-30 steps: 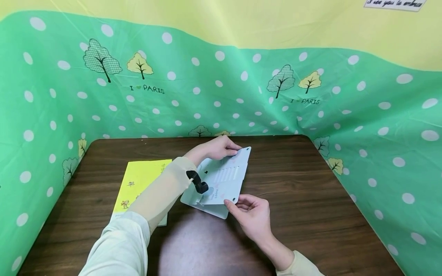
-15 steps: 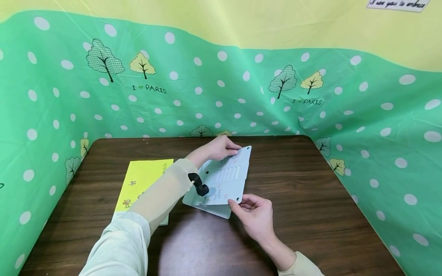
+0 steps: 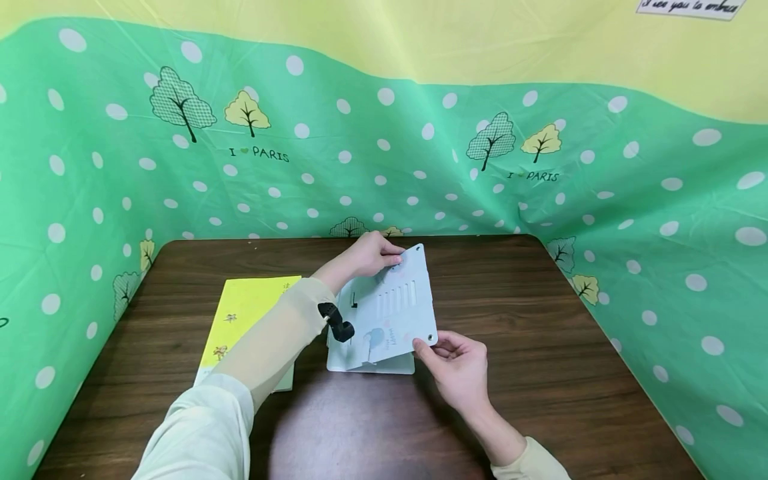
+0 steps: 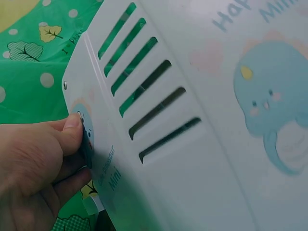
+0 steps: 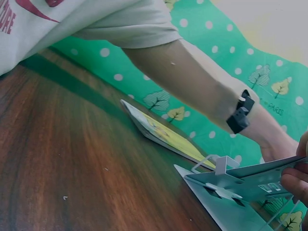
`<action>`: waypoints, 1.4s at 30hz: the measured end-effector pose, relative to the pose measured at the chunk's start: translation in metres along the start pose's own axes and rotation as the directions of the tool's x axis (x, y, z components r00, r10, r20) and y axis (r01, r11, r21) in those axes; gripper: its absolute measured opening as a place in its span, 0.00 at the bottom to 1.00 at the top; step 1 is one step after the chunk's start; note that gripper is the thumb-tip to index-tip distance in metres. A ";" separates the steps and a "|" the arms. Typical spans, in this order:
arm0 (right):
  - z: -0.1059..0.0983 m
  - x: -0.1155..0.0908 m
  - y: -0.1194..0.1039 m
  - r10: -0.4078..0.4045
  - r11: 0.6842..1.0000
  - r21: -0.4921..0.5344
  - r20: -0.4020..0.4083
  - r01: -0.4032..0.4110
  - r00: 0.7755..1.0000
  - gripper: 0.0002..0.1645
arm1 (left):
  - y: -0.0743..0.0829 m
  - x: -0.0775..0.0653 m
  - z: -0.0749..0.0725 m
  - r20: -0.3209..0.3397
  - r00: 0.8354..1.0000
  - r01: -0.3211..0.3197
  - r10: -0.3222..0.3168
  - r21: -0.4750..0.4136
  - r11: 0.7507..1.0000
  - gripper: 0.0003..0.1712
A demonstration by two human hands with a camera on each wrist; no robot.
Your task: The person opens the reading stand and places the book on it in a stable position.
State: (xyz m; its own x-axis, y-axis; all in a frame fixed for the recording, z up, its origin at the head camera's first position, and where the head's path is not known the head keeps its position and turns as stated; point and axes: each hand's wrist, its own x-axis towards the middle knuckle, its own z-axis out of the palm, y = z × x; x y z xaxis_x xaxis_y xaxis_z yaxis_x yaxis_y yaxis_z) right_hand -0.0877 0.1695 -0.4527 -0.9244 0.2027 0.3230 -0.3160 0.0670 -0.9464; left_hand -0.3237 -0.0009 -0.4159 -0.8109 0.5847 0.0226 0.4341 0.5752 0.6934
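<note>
- Green dotted cloth (image 3: 372,173) walled in the dark wood bench (image 3: 540,360) at back and sides.
- Pale blue folding stand (image 3: 393,323) was mid-bench: upper plate (image 4: 197,187) tilted up over base plate (image 3: 390,366). Base looked to be on the bench; contact not certain.
- Step in hand, my read: opening the stand and setting its angle. Next move likely called for holding the base steady and seating the wire support (image 5: 284,219) before letting go.
- Vs half a second earlier: stand had swung round, base's near edge now almost square to the person. Left hand had gone a bit left, right hand a bit right, both keeping their grip.
- Yellow booklet (image 3: 255,303) lay flat left of the stand, partly under the left arm; hadn't moved on the bench.
- Right hand (image 3: 461,371): thumb on the plate's near right corner, fingers curled behind, closed to plate thickness.
- Left hand (image 3: 368,256): fingers and thumb pinched the plate's far edge, next to no gap.
- Black wrist device (image 3: 336,323) sat on the left wrist, hiding some of the plate.
- Small upright tab (image 5: 221,165) stood by the hinge end; couldn't tell whether the support was locked.
</note>
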 end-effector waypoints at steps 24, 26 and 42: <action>-0.033 0.030 0.011 0.065 0.998 0.020 -0.071 -0.064 0.995 0.04 | -0.020 -0.026 -0.012 -0.147 0.976 0.142 -0.161 -0.134 0.981 0.15; -0.034 0.033 0.012 0.072 0.997 0.018 -0.072 -0.071 0.995 0.05 | -0.021 -0.027 -0.012 -0.154 0.975 0.138 -0.159 -0.136 0.981 0.15; -0.044 0.049 0.018 0.105 0.993 -0.040 -0.094 -0.110 0.990 0.08 | -0.031 -0.046 -0.013 -0.190 0.959 0.167 -0.210 -0.220 0.961 0.12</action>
State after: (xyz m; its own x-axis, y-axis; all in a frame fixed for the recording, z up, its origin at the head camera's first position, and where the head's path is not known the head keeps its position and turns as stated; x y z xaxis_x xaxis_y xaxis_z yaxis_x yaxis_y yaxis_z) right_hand -0.1292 0.2238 -0.4540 -0.9285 0.2994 0.2198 -0.2039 0.0838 -0.9754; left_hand -0.3053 -0.0528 -0.4292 -0.9433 0.3317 0.0129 0.1957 0.5243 0.8288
